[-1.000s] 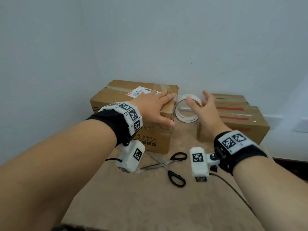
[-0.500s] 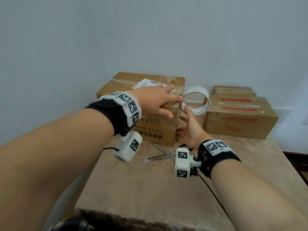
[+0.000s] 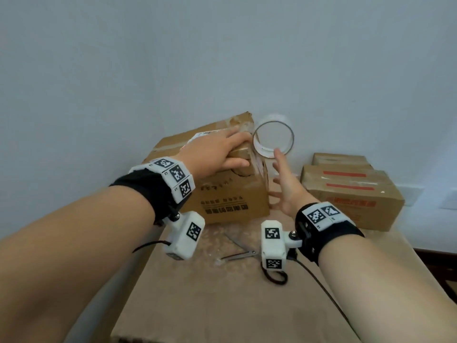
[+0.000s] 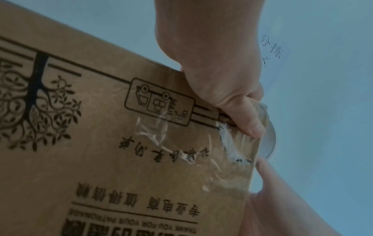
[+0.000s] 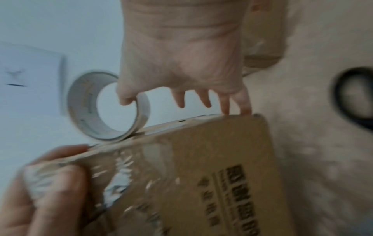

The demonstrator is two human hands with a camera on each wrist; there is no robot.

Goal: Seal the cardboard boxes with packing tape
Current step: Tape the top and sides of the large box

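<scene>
Right now the left hand (image 3: 217, 154) lies over the top right corner of the printed cardboard box (image 3: 230, 194), fingers across the lid and thumb bent down onto the front face, grasping that corner. Box sits tilted, its far right corner lifted. Clear packing tape (image 4: 238, 143) is stuck, wrinkled, over the same corner under the thumb. A white shipping label (image 3: 205, 134) shows on the lid just beyond the hand. The tape roll (image 3: 273, 139) stands on edge against the box's right side, up near the top edge, in front of the pale wall (image 3: 222, 58). The right hand (image 3: 286, 186) is beside that face with fingers spread; from the right wrist view its thumb hooks the roll's rim from inside while the fingertips (image 5: 245, 110) touch the box edge, so it is holding the roll lightly rather than clenched. Two more stacked boxes (image 3: 351, 191) with red stripes sit to the right, apart from the first. Scissors (image 3: 239, 254) lie on the beige table (image 3: 222, 305) in front of the box, partly hidden by the wrist cameras; black handle loops blurred.
</scene>
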